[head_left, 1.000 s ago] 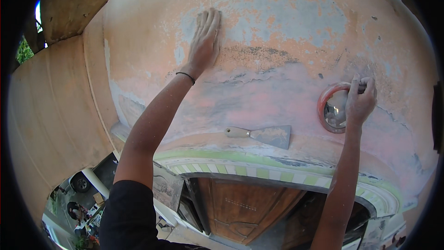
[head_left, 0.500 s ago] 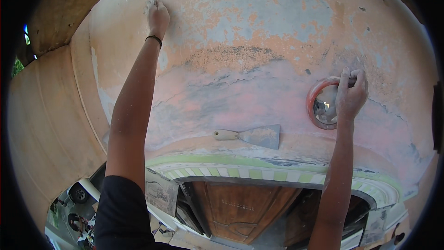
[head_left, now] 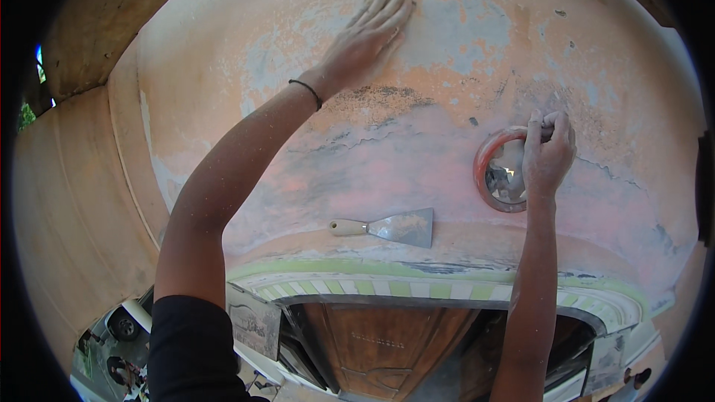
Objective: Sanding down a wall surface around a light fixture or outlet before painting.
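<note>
So, the left hand (head_left: 369, 37) is spread flat, fingers together, palm pressed on the peeling wall (head_left: 447, 141), up where the grey-blue patches show through the orange-pink paint. Nothing in that grip at all, it's just open and lying on the surface. The right hand (head_left: 547, 152) is curled closed over the upper right edge of the round red-rimmed fixture (head_left: 500, 171) set in the wall, fingers pinched tight around something at the rim. I can't tell what exactly is between the fingers, too small.

The putty knife (head_left: 387, 228) is lying loose on the curved ledge (head_left: 477, 242) below, wooden handle pointing left, blade to the right. It sits between the two arms, well apart from both hands, lower than either. Neither grip is anywhere near it.

What could go wrong, as I see it:
- That knife just rests on a rounded ledge with a drop under it. You can see a wooden door (head_left: 380, 342) and a parked car (head_left: 123, 320) way below. A bump from a forearm would probably send it over.
- The paint looks flaky and cracked, so the flat left hand doesn't have much to hold on to if the person leans on it.
- The right hand is hanging on the fixture's rim, and if that's loose or has glass in it, pulling could crack it or pop it out.
</note>
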The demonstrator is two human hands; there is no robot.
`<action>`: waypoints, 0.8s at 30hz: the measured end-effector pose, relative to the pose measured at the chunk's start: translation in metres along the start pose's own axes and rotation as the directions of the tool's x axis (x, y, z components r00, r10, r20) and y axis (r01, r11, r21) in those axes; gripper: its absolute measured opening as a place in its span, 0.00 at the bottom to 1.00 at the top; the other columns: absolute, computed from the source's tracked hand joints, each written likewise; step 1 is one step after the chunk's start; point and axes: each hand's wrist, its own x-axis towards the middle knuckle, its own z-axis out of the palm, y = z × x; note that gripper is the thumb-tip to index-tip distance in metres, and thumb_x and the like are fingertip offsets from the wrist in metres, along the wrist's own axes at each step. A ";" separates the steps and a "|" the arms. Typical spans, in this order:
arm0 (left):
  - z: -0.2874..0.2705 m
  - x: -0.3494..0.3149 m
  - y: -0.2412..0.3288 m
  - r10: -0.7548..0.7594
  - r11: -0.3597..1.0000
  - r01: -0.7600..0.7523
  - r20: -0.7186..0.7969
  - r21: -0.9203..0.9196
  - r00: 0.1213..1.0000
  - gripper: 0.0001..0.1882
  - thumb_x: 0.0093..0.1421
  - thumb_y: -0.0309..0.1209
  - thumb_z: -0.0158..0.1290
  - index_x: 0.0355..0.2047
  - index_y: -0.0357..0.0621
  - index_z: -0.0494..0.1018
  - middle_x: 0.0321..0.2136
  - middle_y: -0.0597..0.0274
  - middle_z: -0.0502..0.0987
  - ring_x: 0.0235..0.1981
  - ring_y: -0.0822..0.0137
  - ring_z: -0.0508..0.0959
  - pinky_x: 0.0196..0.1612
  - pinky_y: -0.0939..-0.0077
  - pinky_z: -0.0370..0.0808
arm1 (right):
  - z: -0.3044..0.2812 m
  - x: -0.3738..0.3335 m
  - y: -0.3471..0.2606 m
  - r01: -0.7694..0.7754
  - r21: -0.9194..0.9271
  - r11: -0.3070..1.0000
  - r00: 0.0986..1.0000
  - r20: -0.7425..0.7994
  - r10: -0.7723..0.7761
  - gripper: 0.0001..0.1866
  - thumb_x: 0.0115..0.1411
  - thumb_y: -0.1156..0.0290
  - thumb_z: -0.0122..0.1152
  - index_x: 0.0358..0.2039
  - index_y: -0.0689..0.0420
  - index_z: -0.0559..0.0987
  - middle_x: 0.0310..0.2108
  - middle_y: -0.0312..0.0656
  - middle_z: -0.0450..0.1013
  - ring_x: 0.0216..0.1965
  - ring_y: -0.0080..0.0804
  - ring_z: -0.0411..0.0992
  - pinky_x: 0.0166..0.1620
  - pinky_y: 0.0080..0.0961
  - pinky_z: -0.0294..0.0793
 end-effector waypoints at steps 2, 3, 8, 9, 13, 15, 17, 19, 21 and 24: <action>-0.016 -0.009 0.035 0.229 0.973 -0.226 0.195 -0.038 0.954 0.29 0.78 0.45 0.36 0.75 0.49 0.55 0.76 0.57 0.53 0.77 0.55 0.49 0.79 0.58 0.46 | -0.003 -0.003 -0.002 -0.008 0.003 1.000 1.000 0.027 0.008 0.14 0.66 0.62 0.63 0.29 0.53 0.70 0.27 0.37 0.70 0.36 0.42 0.71 0.43 0.45 0.66; -0.002 0.010 0.011 0.118 0.992 -0.120 0.043 0.042 0.992 0.29 0.78 0.44 0.36 0.74 0.47 0.55 0.75 0.53 0.54 0.77 0.51 0.49 0.79 0.56 0.46 | -0.004 -0.002 -0.002 -0.005 0.024 1.000 1.000 0.017 0.004 0.14 0.66 0.62 0.63 0.29 0.53 0.70 0.27 0.37 0.70 0.37 0.42 0.71 0.43 0.45 0.66; 0.002 0.058 -0.029 -0.326 0.921 0.360 -0.215 0.147 0.921 0.29 0.78 0.43 0.36 0.73 0.44 0.56 0.75 0.49 0.54 0.77 0.47 0.49 0.79 0.55 0.46 | 0.005 0.001 -0.014 -0.002 0.060 0.998 1.000 0.024 0.001 0.13 0.66 0.63 0.63 0.29 0.53 0.70 0.28 0.37 0.70 0.37 0.42 0.71 0.43 0.46 0.66; 0.020 0.056 -0.006 -0.114 0.981 0.134 -0.146 0.137 0.983 0.29 0.78 0.44 0.36 0.73 0.42 0.56 0.74 0.45 0.54 0.76 0.44 0.48 0.79 0.53 0.46 | 0.004 0.001 -0.013 0.003 0.059 0.998 1.000 0.020 -0.004 0.13 0.66 0.63 0.63 0.29 0.53 0.70 0.28 0.37 0.69 0.37 0.42 0.71 0.43 0.47 0.66; 0.023 0.044 0.068 0.295 0.951 -0.289 0.037 -0.110 0.955 0.27 0.77 0.42 0.39 0.71 0.44 0.60 0.72 0.52 0.60 0.75 0.51 0.55 0.78 0.56 0.49 | -0.002 0.002 -0.002 -0.001 0.022 1.000 1.000 0.025 0.000 0.14 0.65 0.62 0.63 0.29 0.53 0.69 0.29 0.36 0.69 0.38 0.42 0.70 0.43 0.48 0.65; 0.018 0.075 0.001 -0.063 0.994 0.072 -0.110 0.079 0.992 0.23 0.76 0.40 0.41 0.66 0.43 0.67 0.68 0.50 0.67 0.72 0.49 0.60 0.76 0.54 0.52 | 0.008 0.003 -0.012 0.010 0.026 1.000 1.000 0.009 -0.010 0.15 0.65 0.60 0.63 0.28 0.53 0.69 0.27 0.38 0.70 0.36 0.44 0.71 0.42 0.48 0.67; 0.002 0.104 -0.021 -0.478 0.869 0.462 -0.064 -0.176 0.876 0.29 0.69 0.30 0.41 0.66 0.22 0.60 0.69 0.26 0.57 0.73 0.33 0.52 0.77 0.48 0.44 | 0.009 0.010 -0.021 0.011 0.000 1.000 1.000 -0.007 -0.011 0.17 0.65 0.59 0.64 0.26 0.54 0.70 0.26 0.40 0.71 0.34 0.47 0.73 0.40 0.49 0.68; 0.041 0.090 0.029 -0.214 0.971 0.227 -0.150 0.075 0.965 0.20 0.76 0.38 0.41 0.61 0.42 0.72 0.63 0.49 0.73 0.70 0.49 0.63 0.75 0.53 0.53 | -0.002 0.023 -0.025 -0.114 -0.159 0.981 0.984 0.116 0.133 0.22 0.66 0.54 0.63 0.22 0.56 0.74 0.23 0.47 0.73 0.29 0.52 0.74 0.34 0.50 0.70; 0.054 0.073 0.113 0.172 0.977 -0.182 -0.092 -0.114 0.981 0.24 0.76 0.38 0.41 0.68 0.43 0.64 0.69 0.49 0.64 0.73 0.49 0.59 0.77 0.54 0.51 | -0.009 0.022 -0.017 -0.082 -0.184 0.980 0.993 0.064 0.096 0.23 0.67 0.53 0.61 0.20 0.57 0.76 0.22 0.49 0.74 0.27 0.55 0.74 0.32 0.50 0.70; 0.042 0.044 0.150 0.405 0.907 -0.368 0.189 -0.204 0.895 0.27 0.78 0.40 0.38 0.72 0.46 0.59 0.74 0.52 0.56 0.76 0.52 0.52 0.78 0.58 0.49 | 0.004 0.017 -0.007 -0.031 -0.208 0.978 0.999 0.004 0.033 0.24 0.68 0.53 0.59 0.20 0.57 0.79 0.23 0.50 0.75 0.27 0.56 0.75 0.32 0.50 0.71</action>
